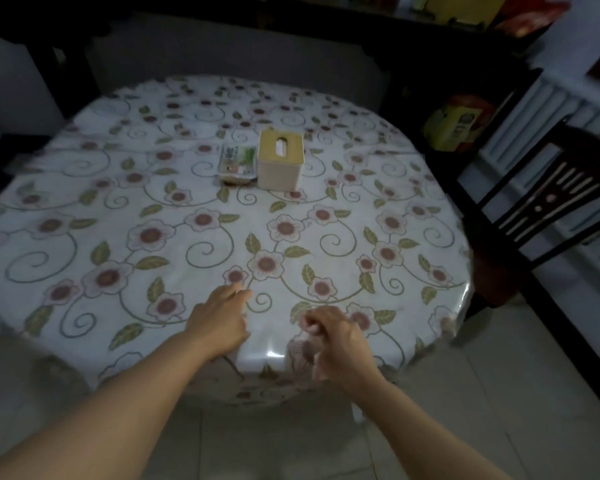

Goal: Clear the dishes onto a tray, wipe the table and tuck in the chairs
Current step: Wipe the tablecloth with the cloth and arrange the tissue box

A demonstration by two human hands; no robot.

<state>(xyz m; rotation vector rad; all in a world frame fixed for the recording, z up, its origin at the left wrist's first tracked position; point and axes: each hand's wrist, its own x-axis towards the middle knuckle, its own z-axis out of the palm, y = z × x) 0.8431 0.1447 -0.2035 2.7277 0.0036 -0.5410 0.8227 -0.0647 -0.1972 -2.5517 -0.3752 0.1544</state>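
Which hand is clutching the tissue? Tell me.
The right hand: it is fisted around a crumpled tissue, while the left hand lies flat, holding nothing.

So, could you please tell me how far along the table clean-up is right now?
Done, it seems: no dishes remain on the floral tablecloth, only a tissue box and a small packet. In hand: the right hand grips a crumpled tissue at the near edge; the left hand rests flat. Left: the dark chair stands away from the table.

beige tissue box touching a flat packet, yellow carton apart
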